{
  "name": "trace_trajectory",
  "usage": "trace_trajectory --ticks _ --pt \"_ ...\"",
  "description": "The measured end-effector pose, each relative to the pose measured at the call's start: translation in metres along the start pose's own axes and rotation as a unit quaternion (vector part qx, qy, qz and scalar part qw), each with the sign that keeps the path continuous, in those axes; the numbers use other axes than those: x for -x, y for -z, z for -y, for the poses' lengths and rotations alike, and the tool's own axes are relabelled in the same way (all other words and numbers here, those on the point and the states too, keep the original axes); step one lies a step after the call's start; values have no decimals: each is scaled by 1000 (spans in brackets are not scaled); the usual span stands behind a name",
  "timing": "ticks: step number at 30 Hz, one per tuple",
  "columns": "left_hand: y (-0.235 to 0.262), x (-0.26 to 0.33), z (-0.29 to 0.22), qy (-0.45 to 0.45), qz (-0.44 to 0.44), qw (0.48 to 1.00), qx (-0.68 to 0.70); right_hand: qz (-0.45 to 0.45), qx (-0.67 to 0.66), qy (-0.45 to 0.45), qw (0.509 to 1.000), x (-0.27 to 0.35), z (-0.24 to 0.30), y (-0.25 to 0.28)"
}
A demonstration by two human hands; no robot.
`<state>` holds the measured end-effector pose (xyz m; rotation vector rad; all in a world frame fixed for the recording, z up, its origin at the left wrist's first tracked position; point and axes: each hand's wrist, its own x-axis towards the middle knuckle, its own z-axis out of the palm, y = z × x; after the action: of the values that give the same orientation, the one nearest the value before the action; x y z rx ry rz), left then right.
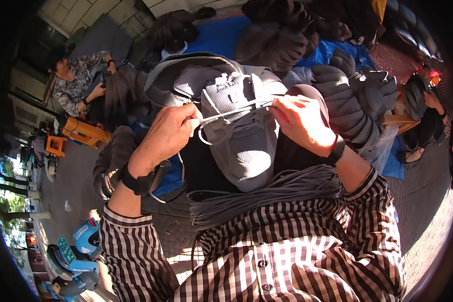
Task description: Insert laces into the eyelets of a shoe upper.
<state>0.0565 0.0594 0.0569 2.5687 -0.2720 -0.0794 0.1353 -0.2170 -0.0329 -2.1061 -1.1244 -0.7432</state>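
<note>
A light grey shoe (246, 153) rests in front of me, its mesh toe toward my body and its tongue pointing away. A thin pale shoelace (234, 113) stretches across its eyelet area. My left hand (173, 128) pinches the lace left of the shoe, and a loose end dangles below it. On the other side, my right hand (307, 123) grips the lace close to the eyelets, fingers closed. Behind the tongue lies another grey shoe piece (168, 75), partly covered. A bundle of grey laces (267, 196) is draped over my lap.
Stacked dark shoe pieces (345, 103) lie on the right, more of them (274, 43) on a blue sheet (219, 35) ahead. At left a co-worker (75, 83) sits near an orange stool (85, 132). Another person's arm (434, 100) shows far right. Scooters (73, 261) stand lower left.
</note>
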Motion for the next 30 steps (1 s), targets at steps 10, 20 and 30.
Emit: trace_trajectory --ticks 10,20,30 --pt "-5 4 9 44 53 994 83 -106 -415 -293 855 -18 13 -30" --pt "17 12 11 79 77 989 97 -143 -247 -164 944 4 12 -41" --pt "41 32 21 111 103 980 130 -126 -67 34 989 4 7 -41"
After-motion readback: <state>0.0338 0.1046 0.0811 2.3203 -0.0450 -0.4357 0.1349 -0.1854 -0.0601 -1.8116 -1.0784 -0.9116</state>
